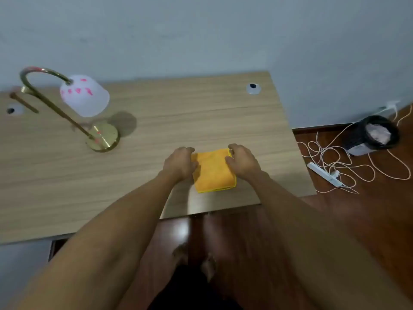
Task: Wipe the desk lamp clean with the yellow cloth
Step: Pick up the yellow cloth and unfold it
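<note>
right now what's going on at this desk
A person has both hands on a folded yellow cloth lying near the front edge of the wooden desk. The left hand grips its left side and the right hand its right side, fingers curled over the edges. The brass desk lamp, its white shade marked with pink spots, stands untouched at the far left. Wiping has not started.

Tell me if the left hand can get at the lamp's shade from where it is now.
Probably yes: the left hand grips the yellow cloth, and only bare desk lies between it and the shade.
</note>
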`<state>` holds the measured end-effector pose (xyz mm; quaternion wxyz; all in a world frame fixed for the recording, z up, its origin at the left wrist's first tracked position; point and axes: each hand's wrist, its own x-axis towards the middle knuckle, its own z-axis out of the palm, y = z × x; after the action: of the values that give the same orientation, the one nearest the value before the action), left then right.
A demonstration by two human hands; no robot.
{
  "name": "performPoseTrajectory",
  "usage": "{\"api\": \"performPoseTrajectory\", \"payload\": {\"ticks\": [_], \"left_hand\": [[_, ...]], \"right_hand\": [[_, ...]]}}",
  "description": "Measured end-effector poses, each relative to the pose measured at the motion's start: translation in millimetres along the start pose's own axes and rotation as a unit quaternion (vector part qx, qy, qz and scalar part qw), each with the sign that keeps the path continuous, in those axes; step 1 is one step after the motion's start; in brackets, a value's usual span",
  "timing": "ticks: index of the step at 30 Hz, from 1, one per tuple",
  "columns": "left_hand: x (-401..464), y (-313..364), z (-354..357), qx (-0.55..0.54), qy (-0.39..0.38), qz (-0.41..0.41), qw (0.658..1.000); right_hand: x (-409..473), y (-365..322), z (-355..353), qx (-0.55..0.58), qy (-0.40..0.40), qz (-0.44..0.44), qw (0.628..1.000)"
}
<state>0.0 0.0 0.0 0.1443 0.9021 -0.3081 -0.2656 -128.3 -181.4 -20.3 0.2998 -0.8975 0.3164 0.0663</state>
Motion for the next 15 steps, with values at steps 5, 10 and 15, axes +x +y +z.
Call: {"api": "performPoseTrajectory", "payload": {"ticks": [5,10,15], "left_hand": [[27,-12,30,-0.029,0.002,-0.025,0.999],[49,-23,50,-0.112,0.016,-0.069,0.991],[54,-21,52,-0.223,0.019,-0.094,0.970]], "right_hand": [[26,15,21,0.013,-0.031,0.013,0.999],[52,21,35,0.045,-0.005,0.015,0.999],[61,16,36,0.068,-0.014,0.031,0.997]]}}
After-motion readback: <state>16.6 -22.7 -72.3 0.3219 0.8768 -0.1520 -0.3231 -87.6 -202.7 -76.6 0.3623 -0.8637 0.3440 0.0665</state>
